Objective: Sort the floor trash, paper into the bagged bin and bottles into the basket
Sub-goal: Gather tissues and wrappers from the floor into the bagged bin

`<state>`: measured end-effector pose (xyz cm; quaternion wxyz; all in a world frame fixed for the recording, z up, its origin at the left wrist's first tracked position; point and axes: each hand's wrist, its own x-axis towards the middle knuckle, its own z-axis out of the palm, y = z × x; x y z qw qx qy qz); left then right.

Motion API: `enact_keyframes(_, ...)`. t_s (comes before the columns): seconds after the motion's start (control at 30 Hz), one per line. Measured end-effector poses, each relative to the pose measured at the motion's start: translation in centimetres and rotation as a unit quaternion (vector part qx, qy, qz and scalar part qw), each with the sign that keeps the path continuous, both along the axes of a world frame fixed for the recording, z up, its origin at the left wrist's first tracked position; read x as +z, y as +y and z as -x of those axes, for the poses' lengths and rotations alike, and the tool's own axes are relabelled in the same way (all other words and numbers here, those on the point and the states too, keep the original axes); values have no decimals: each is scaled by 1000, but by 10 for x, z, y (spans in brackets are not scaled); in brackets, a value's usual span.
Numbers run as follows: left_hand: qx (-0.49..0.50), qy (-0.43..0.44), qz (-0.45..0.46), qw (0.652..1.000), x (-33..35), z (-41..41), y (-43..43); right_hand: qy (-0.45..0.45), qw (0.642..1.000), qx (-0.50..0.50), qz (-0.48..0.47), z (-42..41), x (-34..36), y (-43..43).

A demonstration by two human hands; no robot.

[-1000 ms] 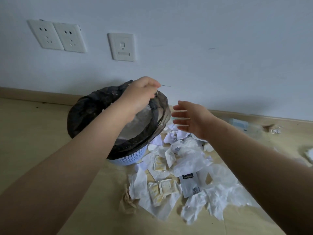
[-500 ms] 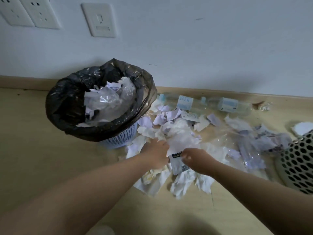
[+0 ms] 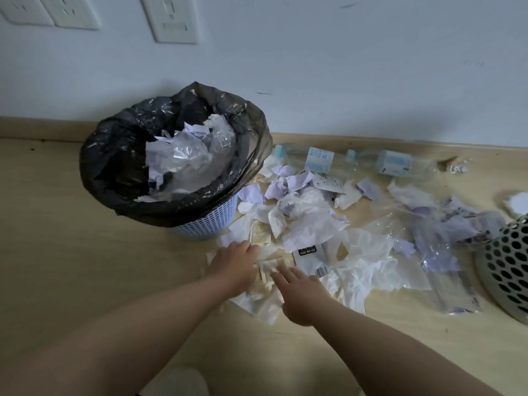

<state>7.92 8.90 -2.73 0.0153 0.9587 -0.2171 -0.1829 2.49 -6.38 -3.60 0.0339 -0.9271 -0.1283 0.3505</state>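
Up on the white wall at the far left are white plastic socket plates (image 3: 71, 12). Below them a pale blue lattice plastic bin (image 3: 205, 227), lined with a crinkled black bag (image 3: 114, 167), stands upright on the pale wooden floor (image 3: 57, 252). White paper and clear film lie inside it.

Right against its foot begins a heap of torn white and lilac paper scraps (image 3: 311, 227), spreading off to the right. At the heap's near edge the person's two bare hands come together. The left hand (image 3: 237, 261) has its fingers curled down into stained, crumpled scraps, gripping them. The right hand (image 3: 300, 292), just beside it, lies with fingers straight and spread on the same scraps, holding nothing.

Behind the heap, along the skirting, a clear plastic bottle with a pale blue label (image 3: 318, 160) lies on its side, and a second bottle like it (image 3: 395, 167) lies just to its right. Crumpled clear plastic bags (image 3: 428, 252) lie among the paper further right. At the right edge sits a grey-green round basket with punched holes (image 3: 505, 270), only partly in view.
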Motion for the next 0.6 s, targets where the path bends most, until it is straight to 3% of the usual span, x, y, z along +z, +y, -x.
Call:
enact_keyframes(0.07,-24,19,-11,999,-5,8,-4,-17,1000,-6,3,2,0,0)
enact_keyframes(0.23,-112,-25,-78,990,-12,20,-3,-85,996,-27,1,2,3,-3)
enact_keyframes(0.43,-58,-16,-41,997,-11,23,2,-104,994,-40,13,11,-4,-9)
enact_keyframes(0.6,17,92,24,995,-7,34,-26,-128,987,-99,20,17,-10,-11)
